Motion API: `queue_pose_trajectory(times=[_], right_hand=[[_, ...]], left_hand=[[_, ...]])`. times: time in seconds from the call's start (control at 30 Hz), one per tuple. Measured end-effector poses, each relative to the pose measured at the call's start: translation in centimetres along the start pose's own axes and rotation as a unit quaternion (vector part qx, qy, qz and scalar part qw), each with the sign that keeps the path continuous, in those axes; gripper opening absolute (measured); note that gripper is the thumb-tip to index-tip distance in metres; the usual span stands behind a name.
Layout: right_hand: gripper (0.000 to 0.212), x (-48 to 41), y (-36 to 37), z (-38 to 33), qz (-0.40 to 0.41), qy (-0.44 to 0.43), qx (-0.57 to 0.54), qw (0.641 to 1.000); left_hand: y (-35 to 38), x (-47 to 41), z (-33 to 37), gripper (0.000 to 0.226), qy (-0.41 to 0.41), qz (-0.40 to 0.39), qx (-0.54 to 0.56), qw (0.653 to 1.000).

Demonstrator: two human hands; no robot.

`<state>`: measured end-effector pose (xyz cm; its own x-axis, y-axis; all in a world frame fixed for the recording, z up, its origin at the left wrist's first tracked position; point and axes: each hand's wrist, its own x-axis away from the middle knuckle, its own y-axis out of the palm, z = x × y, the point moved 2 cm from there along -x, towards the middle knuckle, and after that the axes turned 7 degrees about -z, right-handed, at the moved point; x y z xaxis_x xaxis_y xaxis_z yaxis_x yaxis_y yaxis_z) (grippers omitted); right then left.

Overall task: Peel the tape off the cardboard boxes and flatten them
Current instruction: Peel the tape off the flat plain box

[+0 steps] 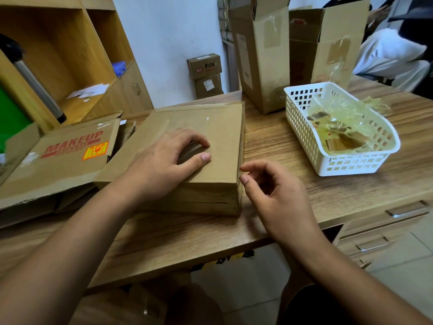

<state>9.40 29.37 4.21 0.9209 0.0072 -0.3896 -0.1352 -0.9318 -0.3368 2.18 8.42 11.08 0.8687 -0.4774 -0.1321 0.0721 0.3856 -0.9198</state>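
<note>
Inspection findings, by size.

The shelf unit (pixel 70 55) stood against the wall beyond the table's left edge, with loose papers on a lower shelf. The wooden table (pixel 281 141) carried all the work; drawers (pixel 386 235) sat under its right end.

Two tall boxes (pixel 262 62) stood upright at the table's far edge. Their top flaps were open, and clear tape hung loose from the right-hand one.

A flattened box (pixel 61 165) printed MAKEUP lay at the left edge, partly under the closed box.

The closed box (pixel 206 127), the item in hand, lay flat in the middle of the table, near the front edge. Clear tape was visible across its lid.

A white basket (pixel 302 132) sat toward the right edge, well apart from the closed box, and held crumpled peeled tape (pixel 339 127).

My left hand (pixel 161 163) rested on the closed box's lid. Its fingers were arched and apart from the thumb, with the tips pressing on the cardboard and nothing gripped.

My right hand (pixel 278 195) was at the box's near right corner. Its fingers were loosely curled and held nothing. Thumb and forefinger were slightly apart at the box's right edge; I could not tell whether they touched it.
</note>
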Motion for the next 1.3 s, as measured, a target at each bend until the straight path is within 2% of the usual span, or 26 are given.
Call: queue_pose_trajectory(times=[0.33,0.47,0.63,0.73,1.0,1.17,1.3], right_hand=[[0.008,0.2,-0.4,-0.8,-0.026,0.031,0.046,0.998],[0.016,1.3,-0.4,-1.1,-0.037,0.039,0.023,0.998],[0.012,4.1,0.0,-2.5,-0.083,0.013,-0.018,0.996],[0.016,4.0,-0.5,-2.5,-0.064,-0.012,-0.011,0.998],[0.013,3.0,-1.6,-1.0,-0.003,-0.004,-0.02,1.0],[0.006,2.8,-1.6,-1.1,0.05,-0.096,0.004,0.994],[0.011,3.1,-1.1,-1.8,0.039,-0.179,0.047,0.982]], left_hand=[[0.1,-0.1,-0.1,0.047,-0.006,-0.003,-0.008,1.0],[0.3,-0.3,-0.3,0.046,-0.006,-0.004,-0.007,1.0],[0.3,-0.3,-0.4,0.047,-0.014,-0.004,-0.008,1.0],[0.2,-0.3,-0.3,0.049,-0.018,-0.007,-0.011,1.0],[0.2,-0.4,-0.2,0.047,-0.017,-0.003,-0.011,1.0],[0.3,-0.6,-0.3,0.048,-0.024,0.0,-0.011,1.0],[0.4,-0.8,-0.3,0.048,-0.03,0.003,-0.013,0.999]])
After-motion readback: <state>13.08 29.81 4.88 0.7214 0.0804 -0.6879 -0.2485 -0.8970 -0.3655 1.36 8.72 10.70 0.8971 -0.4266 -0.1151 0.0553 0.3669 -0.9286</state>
